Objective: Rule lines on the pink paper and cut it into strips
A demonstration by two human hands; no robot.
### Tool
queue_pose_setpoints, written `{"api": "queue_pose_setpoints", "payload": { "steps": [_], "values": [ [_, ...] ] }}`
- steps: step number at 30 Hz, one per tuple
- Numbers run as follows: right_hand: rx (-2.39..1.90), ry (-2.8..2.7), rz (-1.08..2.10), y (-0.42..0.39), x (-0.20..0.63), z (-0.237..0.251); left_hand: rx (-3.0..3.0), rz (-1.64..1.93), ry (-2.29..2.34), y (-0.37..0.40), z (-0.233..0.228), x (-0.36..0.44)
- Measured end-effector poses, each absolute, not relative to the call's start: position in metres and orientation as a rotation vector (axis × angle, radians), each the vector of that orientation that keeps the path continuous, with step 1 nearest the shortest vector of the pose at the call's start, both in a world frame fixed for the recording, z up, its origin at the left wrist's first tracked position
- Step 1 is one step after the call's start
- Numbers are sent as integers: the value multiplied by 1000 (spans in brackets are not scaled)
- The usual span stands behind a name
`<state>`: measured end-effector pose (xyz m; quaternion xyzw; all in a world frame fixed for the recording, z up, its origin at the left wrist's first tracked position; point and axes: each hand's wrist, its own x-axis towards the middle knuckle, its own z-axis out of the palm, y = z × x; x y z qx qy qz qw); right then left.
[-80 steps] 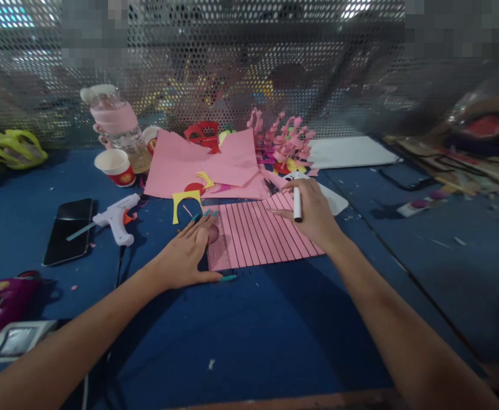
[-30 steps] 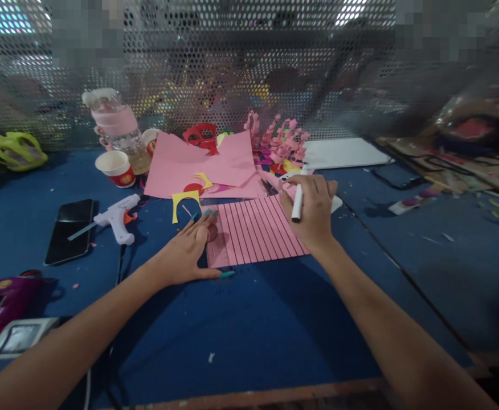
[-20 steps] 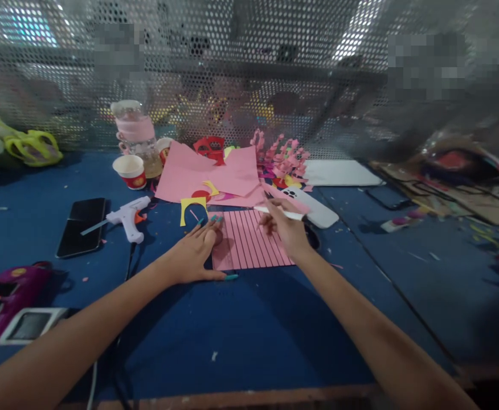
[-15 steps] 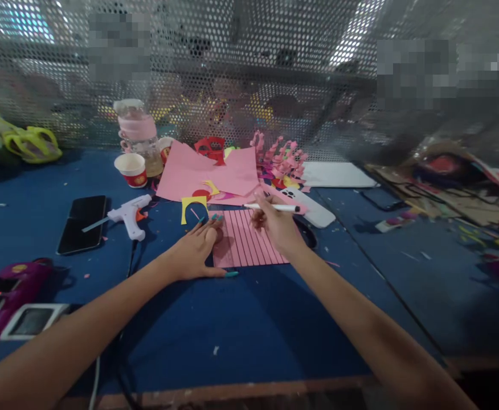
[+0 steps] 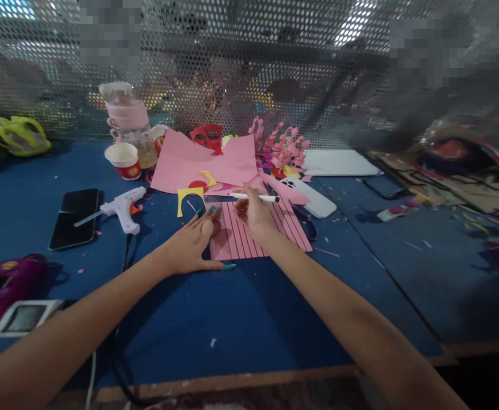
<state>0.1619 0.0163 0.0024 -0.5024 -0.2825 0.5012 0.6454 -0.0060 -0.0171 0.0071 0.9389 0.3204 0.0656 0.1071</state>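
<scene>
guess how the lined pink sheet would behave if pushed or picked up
The lined pink sheet looks thin, so it is probably light and may bend when lifted by one edge. With the left hand on the clear ruler over one end, a push would likely buckle it.

The blue desk (image 5: pixel 215 356) bears a black-lined pink sheet (image 5: pixel 240 242) beneath the left grip (image 5: pixel 189 245) and right grip (image 5: pixel 256 215). Left of the former lie a white glue gun (image 5: pixel 124 212) and black phone (image 5: pixel 74 222); right of the latter, a white phone (image 5: pixel 315 199).
</scene>
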Motion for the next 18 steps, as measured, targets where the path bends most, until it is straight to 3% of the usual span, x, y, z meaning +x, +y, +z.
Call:
{"api": "queue_pose_setpoints", "payload": {
  "steps": [18],
  "values": [
    [-1172,-584,1148,22,165,3,2755,195,931,-16,6,-6]
  ]
}}
